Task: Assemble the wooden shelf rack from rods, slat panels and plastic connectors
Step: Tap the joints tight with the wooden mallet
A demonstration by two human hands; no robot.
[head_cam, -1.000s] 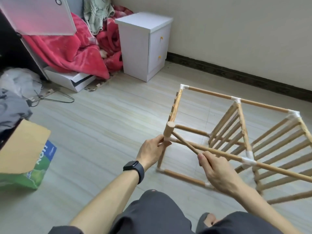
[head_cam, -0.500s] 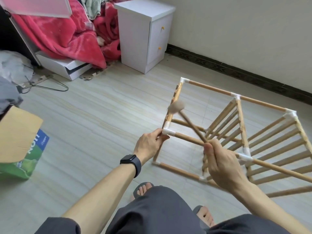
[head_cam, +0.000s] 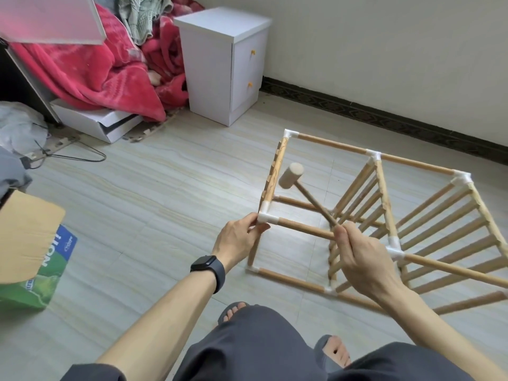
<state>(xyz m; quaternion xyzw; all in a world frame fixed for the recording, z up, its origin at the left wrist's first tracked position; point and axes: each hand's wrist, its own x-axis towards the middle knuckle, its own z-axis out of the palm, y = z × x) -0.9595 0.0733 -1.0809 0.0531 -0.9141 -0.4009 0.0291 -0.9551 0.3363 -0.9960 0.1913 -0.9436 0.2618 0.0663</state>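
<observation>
Pinching the near-left corner connector of the rack on the floor with the left hand and gripping the wooden mallet in the curled right hand, with its head raised just far-right of that connector, handle slanting near-right.

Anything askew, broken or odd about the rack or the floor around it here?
Nothing stands out. The rack lies on its side, visible rods seated in their connectors. The left hand pinches the near corner connector; the right hand holds a mallet raised near it.
</observation>
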